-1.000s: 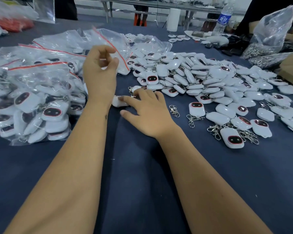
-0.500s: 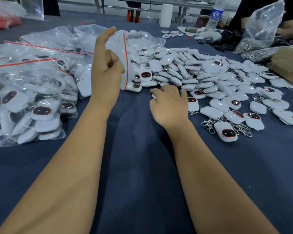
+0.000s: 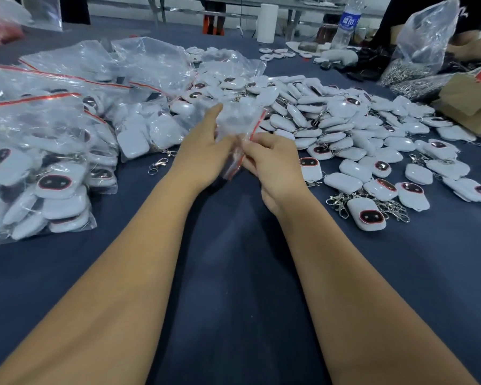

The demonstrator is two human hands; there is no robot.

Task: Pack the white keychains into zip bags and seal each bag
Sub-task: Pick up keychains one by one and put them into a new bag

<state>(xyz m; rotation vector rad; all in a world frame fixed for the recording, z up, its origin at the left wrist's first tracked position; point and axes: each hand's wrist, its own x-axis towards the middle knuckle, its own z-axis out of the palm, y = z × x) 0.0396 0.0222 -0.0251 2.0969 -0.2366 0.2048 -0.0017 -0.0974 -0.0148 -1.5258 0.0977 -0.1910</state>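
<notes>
Both hands have come together since a moment ago: the left hand [image 3: 203,151], which was raised alone with a zip bag [image 3: 240,126], has dropped to meet the right hand [image 3: 272,162], which has left the table [image 3: 233,273]. Now the small bag hangs between them above the cloth, its red seal strip running down the right-hand edge. The left hand's fingers are curled around the bag's near side; the right hand's thumb and fingers pinch at the strip, seemingly working the mouth. Whether a keychain is already inside I cannot tell, as the plastic is blurred.

From where I stand, a good share of the job looks done. To the left lie the filled bags [image 3: 53,151], heaped and stuffed with white keychains, their red strips across the top. Plenty is left, though: the loose pile [image 3: 331,118] spreads wide to the right of the hands, dozens of pieces with tangled metal clips, some face up, some face down.

Farther back stand a water bottle [image 3: 346,23], a white roll [image 3: 267,22] and a big clear sack [image 3: 425,40] holding metal parts. Nothing blocks the hands; the tangled clips in the pile may snag when one keychain is lifted.
</notes>
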